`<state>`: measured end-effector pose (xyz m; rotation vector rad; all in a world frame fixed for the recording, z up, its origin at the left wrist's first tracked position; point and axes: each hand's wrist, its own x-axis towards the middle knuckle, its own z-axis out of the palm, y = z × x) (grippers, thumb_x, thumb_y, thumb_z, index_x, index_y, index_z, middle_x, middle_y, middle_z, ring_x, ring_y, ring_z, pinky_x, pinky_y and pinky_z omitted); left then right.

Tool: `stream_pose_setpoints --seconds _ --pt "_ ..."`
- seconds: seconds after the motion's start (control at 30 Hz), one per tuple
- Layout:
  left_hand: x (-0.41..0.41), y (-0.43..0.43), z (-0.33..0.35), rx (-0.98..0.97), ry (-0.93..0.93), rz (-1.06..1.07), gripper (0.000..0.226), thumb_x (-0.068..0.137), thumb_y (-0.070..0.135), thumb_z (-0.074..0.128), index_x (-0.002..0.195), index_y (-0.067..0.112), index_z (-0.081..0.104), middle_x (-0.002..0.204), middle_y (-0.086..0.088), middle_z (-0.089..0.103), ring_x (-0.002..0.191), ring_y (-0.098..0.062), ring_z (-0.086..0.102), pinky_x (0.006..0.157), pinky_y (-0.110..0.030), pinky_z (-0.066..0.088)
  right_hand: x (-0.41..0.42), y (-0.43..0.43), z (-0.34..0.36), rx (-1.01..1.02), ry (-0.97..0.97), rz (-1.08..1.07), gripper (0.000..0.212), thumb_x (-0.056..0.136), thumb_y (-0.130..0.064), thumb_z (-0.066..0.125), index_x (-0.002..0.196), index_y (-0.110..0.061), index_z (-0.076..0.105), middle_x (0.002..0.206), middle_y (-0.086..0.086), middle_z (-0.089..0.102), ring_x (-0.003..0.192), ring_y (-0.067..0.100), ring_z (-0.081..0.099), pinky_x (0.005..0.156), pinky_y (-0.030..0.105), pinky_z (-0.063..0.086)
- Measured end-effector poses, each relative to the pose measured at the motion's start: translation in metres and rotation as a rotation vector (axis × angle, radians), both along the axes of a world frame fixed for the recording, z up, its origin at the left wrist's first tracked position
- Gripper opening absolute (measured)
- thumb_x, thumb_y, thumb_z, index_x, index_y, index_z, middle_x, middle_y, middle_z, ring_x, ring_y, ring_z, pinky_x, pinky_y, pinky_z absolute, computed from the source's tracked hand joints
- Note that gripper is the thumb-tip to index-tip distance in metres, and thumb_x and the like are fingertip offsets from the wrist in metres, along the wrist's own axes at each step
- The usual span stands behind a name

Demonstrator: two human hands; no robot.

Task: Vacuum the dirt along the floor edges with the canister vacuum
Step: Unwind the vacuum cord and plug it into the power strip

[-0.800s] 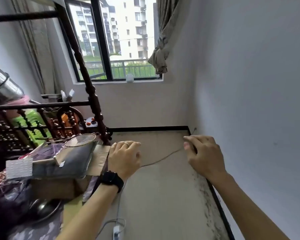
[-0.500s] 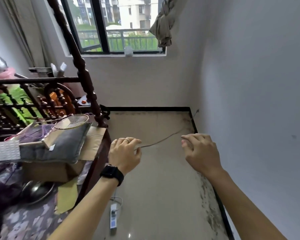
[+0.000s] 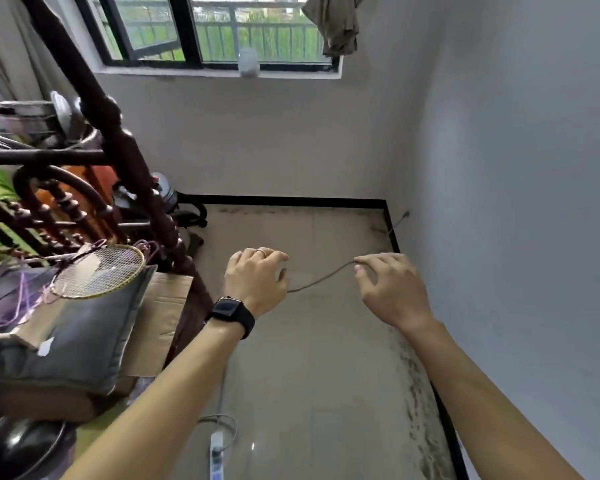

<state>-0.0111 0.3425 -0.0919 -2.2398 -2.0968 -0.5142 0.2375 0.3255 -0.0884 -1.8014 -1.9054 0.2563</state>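
Note:
Dark dirt speckles the floor along the black skirting at the right wall, and a fainter band of dirt runs under the far wall. A grey canister with a black hose, partly hidden behind the bed post, stands in the far left corner. My left hand, with a watch on its wrist, hovers over the floor with its fingers loosely curled and nothing in them. My right hand hovers near the right wall, fingers apart and empty. A thin cord lies on the floor between them.
A dark wooden bed frame fills the left side, piled with a grey cushion, cardboard and a badminton racket. A white power strip with its cable lies on the floor near me. The window is ahead.
The view has tilted down toward the floor and moved closer to the corner. Both hands stay raised and empty, a little farther apart.

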Motion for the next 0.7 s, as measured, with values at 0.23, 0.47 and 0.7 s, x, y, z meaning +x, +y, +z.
stream_pose_setpoints --seconds 0.23,0.47,0.7 --pt "0.0 0.116 -0.023 -0.053 0.025 0.022 0.028 0.088 0.038 0.056 0.114 0.037 0.068 0.12 0.014 0.064 0.116 -0.015 0.053 0.106 -0.034 0.028 0.004 0.124 -0.024 -0.072 0.0 0.033 0.028 0.103 -0.039 0.053 0.122 -0.033 0.073 0.127 -0.014 0.069 0.131 0.016 0.048 0.105 0.038 0.037" --pt "0.009 0.248 -0.037 -0.1 0.004 0.151 0.028 0.087 0.037 0.055 0.112 0.038 0.068 0.119 0.015 0.063 0.114 -0.013 0.052 0.104 -0.032 0.027 0.009 0.283 -0.04 -0.115 0.015 0.153 0.028 0.103 -0.039 0.053 0.123 -0.033 0.072 0.128 -0.016 0.068 0.132 0.014 0.045 0.106 0.036 0.034" --pt "-0.019 0.344 -0.036 -0.097 -0.059 0.354 0.024 0.087 0.037 0.057 0.108 0.036 0.07 0.115 0.013 0.065 0.111 -0.014 0.055 0.103 -0.033 0.033 -0.022 0.426 -0.031 -0.11 -0.003 0.34 0.026 0.103 -0.039 0.055 0.122 -0.035 0.072 0.125 -0.017 0.068 0.131 0.013 0.045 0.106 0.034 0.033"
